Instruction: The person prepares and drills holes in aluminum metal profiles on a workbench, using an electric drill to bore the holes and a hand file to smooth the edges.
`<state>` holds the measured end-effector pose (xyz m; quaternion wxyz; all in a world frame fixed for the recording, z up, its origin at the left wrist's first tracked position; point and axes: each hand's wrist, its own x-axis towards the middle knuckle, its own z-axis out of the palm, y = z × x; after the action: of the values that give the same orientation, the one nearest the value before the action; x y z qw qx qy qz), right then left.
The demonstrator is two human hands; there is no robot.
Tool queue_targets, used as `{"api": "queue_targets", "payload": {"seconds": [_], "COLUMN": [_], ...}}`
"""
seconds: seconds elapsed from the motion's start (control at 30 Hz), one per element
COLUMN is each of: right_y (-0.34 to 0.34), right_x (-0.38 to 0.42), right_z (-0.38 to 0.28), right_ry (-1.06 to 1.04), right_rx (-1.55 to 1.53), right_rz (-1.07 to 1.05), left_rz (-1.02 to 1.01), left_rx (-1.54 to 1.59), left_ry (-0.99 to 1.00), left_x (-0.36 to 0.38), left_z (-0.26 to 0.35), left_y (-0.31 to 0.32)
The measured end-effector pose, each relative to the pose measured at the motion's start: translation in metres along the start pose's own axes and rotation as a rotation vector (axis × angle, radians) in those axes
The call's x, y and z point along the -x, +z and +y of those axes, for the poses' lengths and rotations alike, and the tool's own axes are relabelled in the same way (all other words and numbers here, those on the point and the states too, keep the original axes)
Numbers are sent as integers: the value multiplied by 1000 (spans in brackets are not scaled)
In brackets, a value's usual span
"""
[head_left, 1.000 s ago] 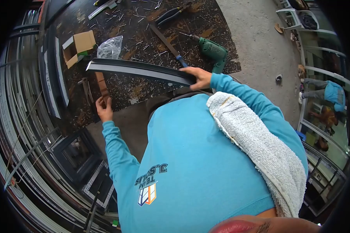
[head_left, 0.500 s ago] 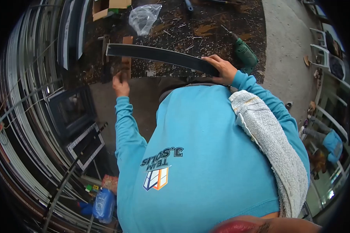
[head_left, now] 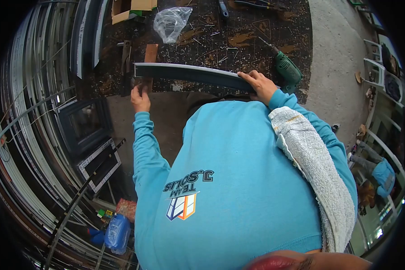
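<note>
My right hand [head_left: 259, 85] is closed round the right end of a long dark profile strip [head_left: 189, 74] with a pale upper edge. The strip lies across the near side of the dark work table [head_left: 211, 49], and its left end reaches over a brown wooden strip [head_left: 151, 53]. Below that left end, at the table's near edge, my left hand [head_left: 140, 100] has its thumb and fingers bent together beside the wooden strip's near end. What these fingers hold, if anything, I cannot make out. A green power drill [head_left: 288, 69] rests just beyond my right hand.
Clear plastic bag [head_left: 172, 24], open cardboard box [head_left: 132, 10] and pliers [head_left: 256, 4] lie farther back, among scattered shavings. Long profiles [head_left: 87, 36] stand at the table's left. Racked bars [head_left: 27, 135] fill the left side; a person in blue [head_left: 383, 176] is far right.
The dark strip has shifted slightly right and turned so its pale edge shows more. My right hand has moved with it; my left hand stays low by the table edge.
</note>
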<state>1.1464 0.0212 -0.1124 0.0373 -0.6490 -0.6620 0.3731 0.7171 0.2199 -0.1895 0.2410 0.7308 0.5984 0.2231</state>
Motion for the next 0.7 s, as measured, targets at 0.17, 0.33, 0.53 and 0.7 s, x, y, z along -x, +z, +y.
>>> {"api": "queue_targets", "payload": {"seconds": [0.17,0.33,0.53,0.7], "right_y": [6,-17,31,33], "right_x": [-4,50,70,71], "right_z": [1,25,111,124], "right_ry": [1,149,796,981], "right_rx": [116,-7,-280,-664], "right_rz": [87,663,918,837], "left_rz": [122,9,-521,-587], "left_rx": [-3,-238,-485,-482], "left_ry": [-55,466,642,635], "left_x": [2,0,-47,-55], "left_z": [-20,140,140,146], "left_y": [12,-7,29,28]}}
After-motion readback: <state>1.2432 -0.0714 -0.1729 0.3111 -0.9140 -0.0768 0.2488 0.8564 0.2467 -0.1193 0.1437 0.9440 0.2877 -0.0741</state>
